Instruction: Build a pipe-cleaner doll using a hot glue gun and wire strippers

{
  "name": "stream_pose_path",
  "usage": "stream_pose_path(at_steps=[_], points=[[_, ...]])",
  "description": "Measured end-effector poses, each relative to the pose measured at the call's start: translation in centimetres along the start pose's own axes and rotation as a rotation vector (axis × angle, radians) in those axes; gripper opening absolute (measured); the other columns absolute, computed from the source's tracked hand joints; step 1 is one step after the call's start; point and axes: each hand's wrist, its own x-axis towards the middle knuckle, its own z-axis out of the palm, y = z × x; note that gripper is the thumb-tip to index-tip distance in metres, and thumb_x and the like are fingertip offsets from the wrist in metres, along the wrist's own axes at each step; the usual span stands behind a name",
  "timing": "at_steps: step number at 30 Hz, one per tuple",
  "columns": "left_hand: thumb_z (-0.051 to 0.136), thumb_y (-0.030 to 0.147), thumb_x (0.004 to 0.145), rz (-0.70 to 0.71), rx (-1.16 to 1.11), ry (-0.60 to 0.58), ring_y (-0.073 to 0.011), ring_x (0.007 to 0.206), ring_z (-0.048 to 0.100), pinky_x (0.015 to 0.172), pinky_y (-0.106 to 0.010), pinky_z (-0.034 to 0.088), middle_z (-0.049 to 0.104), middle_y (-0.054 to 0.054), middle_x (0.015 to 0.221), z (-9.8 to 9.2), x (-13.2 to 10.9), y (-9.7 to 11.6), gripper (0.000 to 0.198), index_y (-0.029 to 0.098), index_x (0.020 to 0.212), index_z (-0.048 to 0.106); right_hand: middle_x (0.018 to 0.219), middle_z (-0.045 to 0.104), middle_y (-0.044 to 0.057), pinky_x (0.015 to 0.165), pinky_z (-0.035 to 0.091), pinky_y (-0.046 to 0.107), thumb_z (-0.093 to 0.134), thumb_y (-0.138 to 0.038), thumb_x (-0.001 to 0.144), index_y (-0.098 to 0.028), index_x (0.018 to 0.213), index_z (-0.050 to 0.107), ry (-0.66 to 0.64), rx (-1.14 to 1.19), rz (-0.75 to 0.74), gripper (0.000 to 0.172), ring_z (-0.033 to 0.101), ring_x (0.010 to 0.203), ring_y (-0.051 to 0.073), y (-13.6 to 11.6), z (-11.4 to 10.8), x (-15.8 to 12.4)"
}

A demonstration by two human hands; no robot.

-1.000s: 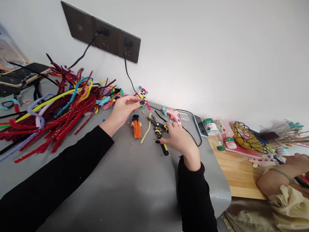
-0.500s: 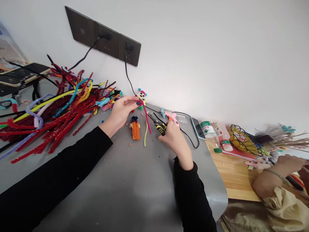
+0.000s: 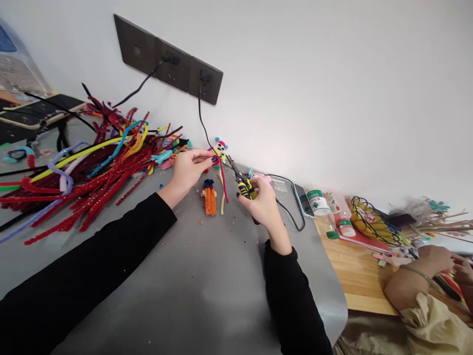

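Observation:
Between thumb and fingers, my left hand (image 3: pixel 189 170) pinches a magenta pipe cleaner (image 3: pixel 223 183), whose free end hangs down to the right. My right hand (image 3: pixel 263 199) is closed on the yellow-and-black handles of a pair of pliers (image 3: pixel 239 177). The jaws point up and left, close to the pipe cleaner but apart from it. A pale yellow-green pipe cleaner (image 3: pixel 222 204) hangs or lies just behind the magenta one; I cannot tell which. Below my left fingers lies a small orange figure (image 3: pixel 210 201) with a dark blue top. Behind them stands a little panda-like figure (image 3: pixel 220 146) with a magenta cap.
A large heap of red and coloured pipe cleaners (image 3: pixel 107 167) covers the table's left. Behind my right hand lies a pink glue gun (image 3: pixel 263 178), partly hidden, with a phone (image 3: pixel 303 201) and bottles (image 3: pixel 321 209) farther right. Another person's arm (image 3: pixel 410 281) rests at the wooden table.
My right hand has lifted the pliers off the table area and turned them more upright, jaws nearer the magenta pipe cleaner. My left hand keeps its pinch. The view has shifted slightly.

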Motion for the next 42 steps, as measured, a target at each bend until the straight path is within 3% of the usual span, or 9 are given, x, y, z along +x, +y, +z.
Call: stream_pose_path(at_steps=[5, 11, 14, 21, 29, 32, 35, 39, 42], points=[[0.083, 0.027, 0.072, 0.048, 0.061, 0.058, -0.0262, 0.083, 0.075, 0.080, -0.038, 0.061, 0.079, -0.011, 0.087, -0.6, 0.5, 0.3, 0.015, 0.018, 0.082, 0.077, 0.104, 0.070, 0.009, 0.081, 0.050, 0.038, 0.065, -0.041, 0.069, -0.021, 0.113, 0.057, 0.003, -0.064, -0.026, 0.049, 0.064, 0.090, 0.026, 0.0, 0.3, 0.0], [0.078, 0.021, 0.070, 0.004, -0.043, 0.096, -0.0181, 0.063, 0.067, 0.063, -0.030, 0.058, 0.071, -0.003, 0.069, -1.2, 1.2, 0.2, 0.016, 0.019, 0.085, 0.073, 0.126, 0.068, 0.015, 0.091, 0.047, 0.040, 0.064, -0.028, 0.076, -0.018, 0.126, 0.057, -0.072, -0.564, -0.087, 0.052, 0.063, 0.113, 0.032, 0.0, -0.5, -0.1], [0.073, 0.017, 0.070, 0.020, -0.090, 0.098, -0.0167, 0.062, 0.066, 0.070, -0.032, 0.060, 0.067, 0.000, 0.066, -1.3, 1.4, 0.1, 0.022, 0.019, 0.092, 0.076, 0.131, 0.067, 0.019, 0.096, 0.045, 0.042, 0.066, -0.025, 0.079, -0.014, 0.134, 0.055, -0.165, -0.785, -0.132, 0.057, 0.062, 0.118, 0.035, -0.9, -2.3, 0.9], [0.072, 0.014, 0.072, -0.104, -0.181, 0.080, -0.0187, 0.078, 0.074, 0.092, -0.037, 0.062, 0.075, -0.005, 0.086, -1.2, 1.4, 0.9, 0.014, 0.017, 0.086, 0.074, 0.089, 0.071, 0.011, 0.076, 0.046, 0.039, 0.082, -0.025, 0.065, -0.019, 0.090, 0.068, -0.424, -1.101, -0.061, 0.029, 0.067, 0.087, 0.030, -6.3, -8.0, 5.4], [0.070, 0.013, 0.076, -0.152, -0.198, 0.070, -0.0197, 0.080, 0.076, 0.091, -0.038, 0.064, 0.076, -0.007, 0.088, -0.8, 1.3, 1.2, 0.003, 0.016, 0.077, 0.072, 0.072, 0.063, 0.007, 0.072, 0.045, 0.040, 0.087, -0.028, 0.062, -0.021, 0.066, 0.062, -0.428, -1.249, -0.160, 0.026, 0.064, 0.077, 0.025, -9.2, -8.7, 6.5], [0.074, 0.015, 0.074, -0.204, -0.134, 0.065, -0.0210, 0.078, 0.076, 0.085, -0.037, 0.064, 0.077, -0.008, 0.089, -0.9, 1.5, 0.7, 0.002, 0.016, 0.074, 0.072, 0.075, 0.067, 0.008, 0.069, 0.046, 0.038, 0.083, -0.032, 0.066, -0.020, 0.079, 0.066, -0.337, -1.064, -0.123, 0.024, 0.064, 0.076, 0.025, -8.7, -9.5, 6.2], [0.075, 0.017, 0.073, -0.224, -0.090, 0.050, -0.0221, 0.073, 0.076, 0.078, -0.036, 0.064, 0.077, -0.007, 0.082, -1.1, 1.5, 0.4, 0.008, 0.016, 0.081, 0.075, 0.078, 0.071, 0.007, 0.069, 0.049, 0.036, 0.075, -0.039, 0.071, -0.020, 0.091, 0.065, -0.344, -0.478, 0.037, 0.029, 0.065, 0.076, 0.024, -7.6, -9.5, 4.6], [0.072, 0.020, 0.076, -0.185, -0.057, 0.023, -0.0227, 0.073, 0.076, 0.076, -0.035, 0.062, 0.076, -0.005, 0.079, -1.1, 1.2, 0.5, 0.018, 0.018, 0.092, 0.077, 0.089, 0.072, 0.007, 0.069, 0.055, 0.038, 0.065, -0.047, 0.076, -0.023, 0.090, 0.060, -0.524, 0.460, 0.212, 0.027, 0.068, 0.071, 0.021, -5.7, -5.9, 1.7], [0.074, 0.025, 0.077, -0.212, -0.039, 0.023, -0.0252, 0.082, 0.078, 0.080, -0.036, 0.063, 0.079, -0.010, 0.095, -1.1, 1.0, 0.3, 0.017, 0.019, 0.092, 0.078, 0.083, 0.071, 0.007, 0.069, 0.058, 0.041, 0.064, -0.047, 0.077, -0.025, 0.082, 0.060, -0.631, 0.749, 0.296, 0.024, 0.069, 0.068, 0.022, -4.9, -2.7, 0.7]])
